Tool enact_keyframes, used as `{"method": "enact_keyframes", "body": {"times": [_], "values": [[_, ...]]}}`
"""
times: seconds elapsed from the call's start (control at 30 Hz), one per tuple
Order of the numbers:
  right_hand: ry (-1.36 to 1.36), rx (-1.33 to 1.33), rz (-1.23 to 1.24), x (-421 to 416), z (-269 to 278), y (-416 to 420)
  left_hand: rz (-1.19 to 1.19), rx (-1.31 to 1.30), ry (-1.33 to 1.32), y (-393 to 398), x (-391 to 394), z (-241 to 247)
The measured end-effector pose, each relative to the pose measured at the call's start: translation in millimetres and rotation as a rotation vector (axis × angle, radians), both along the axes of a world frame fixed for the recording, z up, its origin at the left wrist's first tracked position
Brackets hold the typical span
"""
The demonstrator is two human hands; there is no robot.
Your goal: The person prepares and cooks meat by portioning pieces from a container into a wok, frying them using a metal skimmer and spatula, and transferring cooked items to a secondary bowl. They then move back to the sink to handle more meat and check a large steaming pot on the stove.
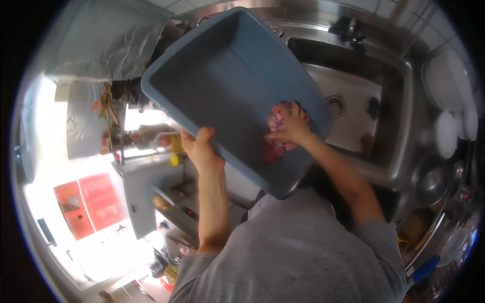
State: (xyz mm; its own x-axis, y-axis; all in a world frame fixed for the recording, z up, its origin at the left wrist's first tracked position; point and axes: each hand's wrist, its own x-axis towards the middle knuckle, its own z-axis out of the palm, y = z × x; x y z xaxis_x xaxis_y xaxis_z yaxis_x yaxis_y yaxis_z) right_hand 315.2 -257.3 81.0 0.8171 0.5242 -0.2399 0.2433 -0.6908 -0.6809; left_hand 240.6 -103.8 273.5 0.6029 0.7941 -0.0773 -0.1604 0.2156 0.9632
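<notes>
A large grey-blue plastic tub [212,83] is tilted in front of my body, its inside facing up. My left hand [203,149] grips the rim on the left side, thumb over the edge. Small chunks of pink raw meat [276,121] lie in a heap near the tub's lower right end. Over that heap is my right hand [294,123], its fingers spread and curled round some of the pieces. Reddish liquid or meat, blurred, shows on the tub's floor just below.
A stainless steel sink [350,94] with a drain lies right of the tub, a faucet [352,36] behind it. White dishes [449,79] and a metal bowl [431,180] stand at the far right. Plastic-like sheeting [110,45] covers something at upper left.
</notes>
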Motion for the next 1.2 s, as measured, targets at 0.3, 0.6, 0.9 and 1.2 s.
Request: {"method": "enact_keyframes", "body": {"times": [0.3,0.6,0.9,1.2], "values": [[-0.593,-0.223,0.650,-17.1,18.2,39.1,0.212,-0.323,-0.003,59.3,-64.9,-57.1],[-0.449,-0.448,0.829,-28.2,29.0,51.2,0.295,-0.629,0.060,63.3,-126.8,-115.9],[0.366,0.076,0.243,-9.2,88.8,56.0,0.214,-0.436,0.278,89.1,-162.7,-137.0],[0.711,0.624,-0.217,-45.4,102.7,58.1,0.231,-0.113,0.191,139.3,-172.1,-126.6]]}}
